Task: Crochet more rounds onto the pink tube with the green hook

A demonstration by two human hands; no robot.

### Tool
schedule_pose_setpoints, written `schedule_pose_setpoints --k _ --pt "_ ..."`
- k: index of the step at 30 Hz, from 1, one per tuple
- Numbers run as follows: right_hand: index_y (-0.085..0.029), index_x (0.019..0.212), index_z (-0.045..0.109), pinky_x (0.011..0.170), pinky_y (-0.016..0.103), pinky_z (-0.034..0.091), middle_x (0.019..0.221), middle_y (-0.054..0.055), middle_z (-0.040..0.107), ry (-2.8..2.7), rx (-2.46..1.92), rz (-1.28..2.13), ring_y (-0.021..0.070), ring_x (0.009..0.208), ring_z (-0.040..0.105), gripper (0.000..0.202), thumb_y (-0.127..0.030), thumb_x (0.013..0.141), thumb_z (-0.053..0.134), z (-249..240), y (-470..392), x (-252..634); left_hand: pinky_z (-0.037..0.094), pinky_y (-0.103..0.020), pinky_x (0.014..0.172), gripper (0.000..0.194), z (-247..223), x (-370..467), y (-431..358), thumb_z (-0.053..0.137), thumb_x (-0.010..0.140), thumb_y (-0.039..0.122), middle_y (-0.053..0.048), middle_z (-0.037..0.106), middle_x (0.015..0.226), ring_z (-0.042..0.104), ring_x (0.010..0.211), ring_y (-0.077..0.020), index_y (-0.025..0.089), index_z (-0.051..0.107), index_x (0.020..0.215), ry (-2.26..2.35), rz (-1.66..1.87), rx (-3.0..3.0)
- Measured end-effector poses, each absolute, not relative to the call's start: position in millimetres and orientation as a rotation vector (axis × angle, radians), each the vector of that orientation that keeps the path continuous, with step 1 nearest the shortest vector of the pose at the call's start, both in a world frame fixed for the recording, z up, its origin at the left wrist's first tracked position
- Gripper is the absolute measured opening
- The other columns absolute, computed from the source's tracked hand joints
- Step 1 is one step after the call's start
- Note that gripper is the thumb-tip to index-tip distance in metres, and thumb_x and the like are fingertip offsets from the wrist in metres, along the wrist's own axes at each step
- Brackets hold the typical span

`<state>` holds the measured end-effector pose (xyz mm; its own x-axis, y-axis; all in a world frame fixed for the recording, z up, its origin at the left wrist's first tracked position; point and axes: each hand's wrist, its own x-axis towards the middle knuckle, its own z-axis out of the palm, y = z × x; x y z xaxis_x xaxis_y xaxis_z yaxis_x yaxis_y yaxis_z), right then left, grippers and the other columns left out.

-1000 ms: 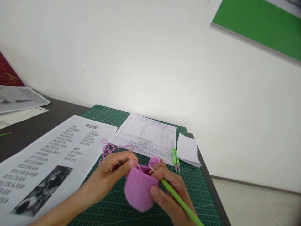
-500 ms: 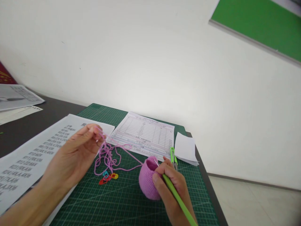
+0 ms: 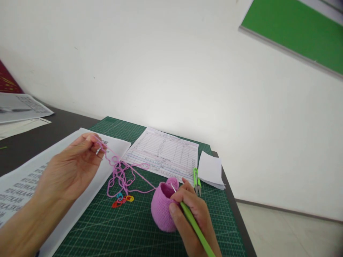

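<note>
My left hand (image 3: 72, 166) is closed in a pinch on a strand of pink yarn (image 3: 122, 175), raised over the printed sheet. The loose yarn lies tangled on the green cutting mat (image 3: 107, 232), and one strand runs across to the crocheted piece. In my right hand (image 3: 191, 210) is a crochet hook (image 3: 197, 228) with a green handle, its metal tip at the opening of the crocheted piece. That piece, a pink hollow cup shape (image 3: 163, 210), is also gripped by the right fingers. Just behind it sits a pink yarn ball (image 3: 173, 182), partly hidden.
Several coloured stitch markers (image 3: 123, 200) lie beside the tangle. Green thread snips (image 3: 197, 182) rest by the white paper slips (image 3: 210, 169). A printed table sheet (image 3: 163, 153) and a large text sheet (image 3: 66, 214) lie on the mat and desk. A wall (image 3: 160, 71) stands behind.
My left hand has moved left and slightly up, drawing the yarn strand out of the tangle. The right hand with hook and crocheted piece has shifted slightly left; the yarn ball shows more.
</note>
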<state>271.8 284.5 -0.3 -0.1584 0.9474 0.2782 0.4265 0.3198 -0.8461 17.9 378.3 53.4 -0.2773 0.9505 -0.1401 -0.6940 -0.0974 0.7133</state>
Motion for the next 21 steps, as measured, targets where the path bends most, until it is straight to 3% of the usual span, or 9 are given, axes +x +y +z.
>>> schedule_pose_setpoints --k 5,9,13,17,21 --pt "-0.023 0.08 0.055 0.114 0.042 0.033 0.078 -0.002 0.054 -1.744 -1.262 0.72 0.0168 0.085 0.06 0.017 -0.027 0.096 0.051 -2.4 284.8 273.7 0.061 -0.016 0.061 0.043 60.6 21.7 376.0 0.033 0.092 -0.009 -0.002 0.065 0.072 0.064 0.062 -0.0091 0.015 0.063 0.073 0.78 1.635 0.445" --pt "-0.023 0.08 0.054 0.112 0.045 0.033 0.08 -0.002 0.054 -1.734 -1.286 0.699 0.0172 0.085 0.058 0.02 -0.028 0.098 0.049 -2.2 286.3 275.1 0.05 -0.013 0.044 0.033 59.9 19.9 371.7 0.042 0.082 -0.009 0.004 0.041 0.055 0.042 0.042 -0.0053 0.015 0.057 0.066 0.731 1.543 0.582" --pt "-0.023 0.078 0.053 0.111 0.046 0.032 0.078 -0.003 0.053 -1.748 -1.286 0.718 0.0155 0.08 0.057 0.019 -0.027 0.096 0.049 3.5 286.2 273.0 0.038 -0.014 0.039 0.022 52.7 16.3 372.5 0.054 0.078 -0.002 0.004 0.04 0.056 0.036 0.047 -0.0072 0.015 0.06 0.065 0.764 1.575 0.775" --pt "-0.022 0.075 0.052 0.105 0.045 0.036 0.077 -0.003 0.052 -1.77 -1.281 0.731 0.0159 0.079 0.055 0.018 -0.025 0.093 0.05 8.2 285.9 271.3 0.031 -0.019 0.044 0.027 44.1 16.9 370.7 0.053 0.091 0.005 0.005 0.04 0.058 0.032 0.051 -0.0083 0.017 0.061 0.068 0.844 1.658 0.948" --pt "-0.022 0.073 0.05 0.097 0.041 0.039 0.078 -0.001 0.053 -1.8 -1.282 0.758 0.0168 0.08 0.054 0.016 -0.021 0.089 0.051 10.2 285.2 270.7 0.021 -0.031 0.049 0.029 28.4 15.5 360.8 0.051 0.102 0.026 0.006 0.045 0.064 0.039 0.055 -0.0086 0.022 0.058 0.074 0.928 1.63 1.03"
